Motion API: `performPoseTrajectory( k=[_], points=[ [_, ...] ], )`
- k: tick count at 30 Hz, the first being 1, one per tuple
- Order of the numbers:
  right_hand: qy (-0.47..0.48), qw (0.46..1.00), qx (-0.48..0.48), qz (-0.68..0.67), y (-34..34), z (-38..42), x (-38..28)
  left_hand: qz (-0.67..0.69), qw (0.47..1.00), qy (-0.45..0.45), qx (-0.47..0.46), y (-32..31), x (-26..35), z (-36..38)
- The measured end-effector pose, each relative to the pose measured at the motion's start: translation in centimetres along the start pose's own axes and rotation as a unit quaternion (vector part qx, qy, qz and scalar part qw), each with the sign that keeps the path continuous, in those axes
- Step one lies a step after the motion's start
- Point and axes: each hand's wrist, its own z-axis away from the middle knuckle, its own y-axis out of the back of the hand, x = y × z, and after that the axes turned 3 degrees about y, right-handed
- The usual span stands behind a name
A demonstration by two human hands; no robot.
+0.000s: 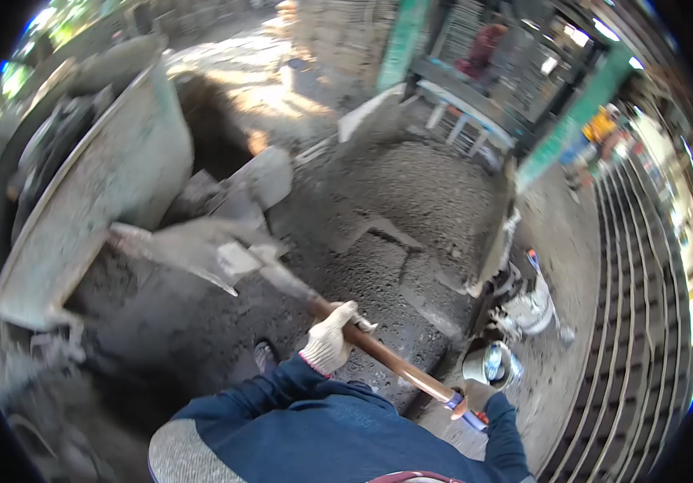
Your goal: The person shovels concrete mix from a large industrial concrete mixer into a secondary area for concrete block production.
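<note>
Dark blue shirt (346,439) fills the near edge, shoulders and sleeves spread wide, and out beyond it we go! Huge on the left stands a tilted, pale, scuffed tub (113,177); over on the right, long dark rows of blocks (624,322) sweep along the ground. Centre stage, it's the broad mound of grey, gritty mix (435,181), spread between two green posts (399,44) at its far end. Way back on the right, a person in a yellow top (600,129), well apart from the action.

And there's the shovel (399,366), slanting right across the middle, its blurred blade beside the tub; whether they touch, I cannot tell. Just beside the handle's end sits an open bucket (483,366), with a whitish container (530,312) near it.

Now the hands! The left hand (332,336), in a pale knitted glove, has its fingers wrapped round the brown shaft. The right hand (479,398) grasps the blue-ended grip, its fingers partly hidden. Smallest of all, a shod foot (264,354) peeks out below the left arm.
</note>
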Motion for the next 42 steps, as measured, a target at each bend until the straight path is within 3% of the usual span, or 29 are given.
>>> performPoseTrajectory(
  k=[4,5,7,10,14,17,18,22,23,25,26,27,28,29,31,32,33,34,35,36,37,39,42],
  points=[
    [-0.005,0.984,0.177,0.018,-2.3,-3.7,-1.7,-0.047,0.989,-0.138,-0.037,-1.6,2.8,-0.9],
    [0.081,0.952,0.287,0.061,-3.4,-4.9,-1.6,-0.056,0.983,-0.171,-0.037,-2.2,4.5,-1.3],
    [0.153,0.911,0.382,0.028,-4.5,-6.2,-1.9,-0.038,0.973,-0.228,-0.005,-3.6,8.2,-2.1],
    [0.320,0.832,0.442,0.098,-4.3,-8.0,-4.3,-0.044,0.956,-0.289,0.034,-5.0,14.2,-3.6],
    [0.444,0.788,0.406,0.134,-3.6,-9.7,-8.6,-0.063,0.932,-0.357,0.026,-6.5,21.8,-4.0],
    [0.499,0.777,0.381,0.039,-2.3,-11.5,-13.4,-0.055,0.915,-0.400,0.007,-7.7,28.2,-4.4],
    [0.545,0.748,0.378,-0.002,-1.7,-12.3,-15.8,-0.066,0.913,-0.401,0.031,-8.2,30.6,-4.2],
    [0.584,0.686,0.431,-0.049,0.2,-15.4,-25.9,-0.118,0.884,-0.452,-0.008,-7.0,41.8,-6.1],
    [0.525,0.672,0.523,0.003,0.2,-16.4,-28.2,-0.156,0.865,-0.477,-0.025,-6.0,44.9,-7.2],
    [0.566,0.667,0.472,-0.115,1.0,-18.7,-33.7,-0.288,0.774,-0.564,0.014,-5.9,49.1,-7.4],
    [0.597,0.662,0.421,-0.167,2.0,-20.4,-36.4,-0.330,0.755,-0.566,0.003,-5.7,50.9,-7.5],
    [0.644,0.666,0.318,-0.203,3.4,-22.7,-38.5,-0.373,0.738,-0.563,-0.003,-5.8,51.8,-6.4],
    [0.702,0.607,0.176,-0.328,3.3,-22.0,-45.7,-0.439,0.669,-0.600,0.015,-4.7,53.4,-6.6],
    [0.696,0.572,0.118,-0.418,4.1,-21.9,-50.6,-0.465,0.720,-0.515,-0.004,-5.0,53.6,-3.3],
    [0.650,0.565,0.091,-0.500,7.1,-24.5,-57.0,-0.575,0.570,-0.579,0.100,-2.2,56.4,-2.0],
    [0.657,0.594,0.114,-0.450,8.4,-25.2,-60.6,-0.571,0.473,-0.654,0.149,-0.3,57.7,-1.0],
    [0.650,0.609,0.179,-0.418,9.1,-25.6,-64.3,-0.574,0.475,-0.637,0.196,-0.2,58.1,2.6],
    [0.621,0.631,0.324,-0.334,11.3,-28.1,-66.8,-0.587,0.375,-0.672,0.252,1.3,59.9,4.5],
    [0.622,0.630,0.329,-0.328,11.9,-29.2,-70.2,-0.573,0.291,-0.702,0.308,3.9,61.8,5.4],
    [0.623,0.630,0.335,-0.322,12.6,-30.3,-73.6,-0.561,0.251,-0.696,0.372,5.5,63.3,6.7],
    [0.621,0.633,0.333,-0.322,12.0,-29.8,-77.3,-0.533,0.160,-0.730,0.397,7.6,65.1,7.1],
    [0.601,0.657,0.367,-0.269,12.7,-31.5,-82.8,-0.543,0.169,-0.686,0.453,10.6,67.2,8.0],
    [0.560,0.665,0.469,-0.155,12.3,-33.7,-90.6,-0.564,0.155,-0.699,0.412,10.1,67.5,8.0]
  ],
)
